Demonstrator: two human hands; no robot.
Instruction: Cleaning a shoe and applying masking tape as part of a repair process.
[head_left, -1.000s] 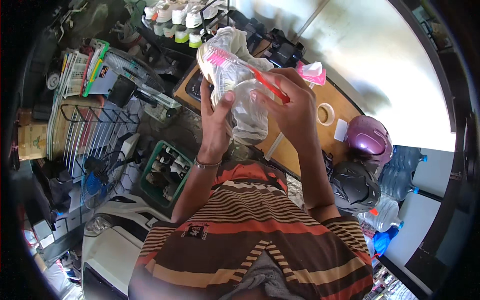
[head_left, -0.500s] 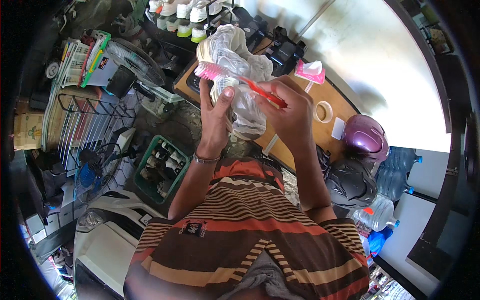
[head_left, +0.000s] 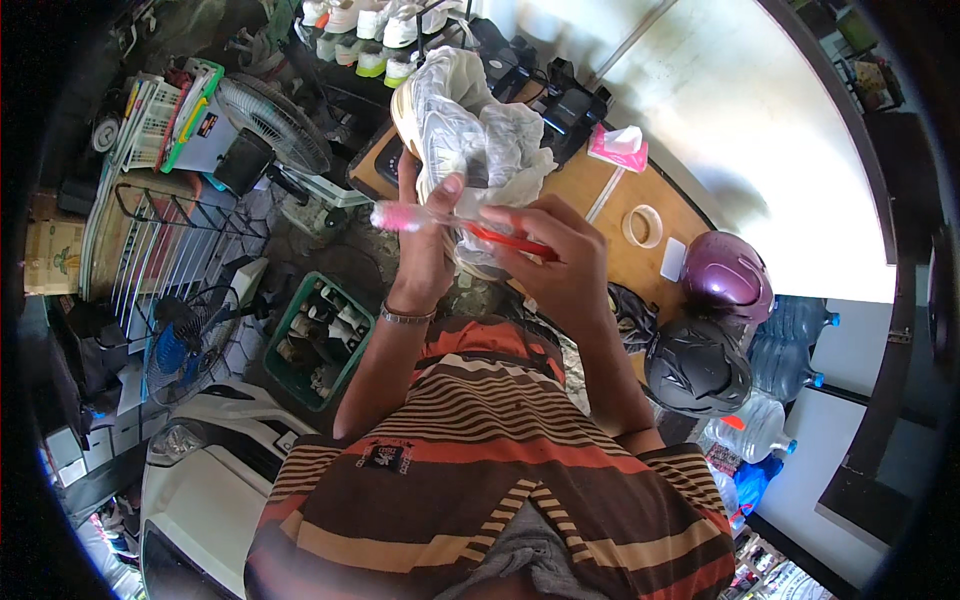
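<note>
Both hands are in use: the left hand (head_left: 426, 250) grips a white shoe (head_left: 434, 118), its thumb lying along the near side, while the right hand (head_left: 572, 262) pinches a red-handled brush (head_left: 498, 237) between thumb and fingers. The shoe is held up in the air, tilted, before the left end of the table (head_left: 668, 292) and partly across its near edge. Crumpled, thin white material (head_left: 518, 140) bulges from the shoe's right side; whether it is plastic or paper cannot be told. The brush points left, its pink and white bristles (head_left: 398, 216) in front of the left hand and clear of the shoe. A metal band (head_left: 408, 316) circles the left wrist.

On the table, black devices (head_left: 570, 112) stand at the far edge, just right of the shoe. Further right along that edge is a pink tissue box (head_left: 612, 152), then a roll of tape (head_left: 628, 226) and a white card (head_left: 674, 258) nearer the right end. A purple helmet (head_left: 727, 278) sits by the far right corner, with a black helmet (head_left: 698, 367) beside it toward the near edge; what carries the black one is hidden. Beyond the table's left end, white shoes (head_left: 375, 25) line a rack. Large water bottles (head_left: 780, 360) lie past the right end. On the floor to the left is a green crate (head_left: 275, 352) full of small items.
</note>
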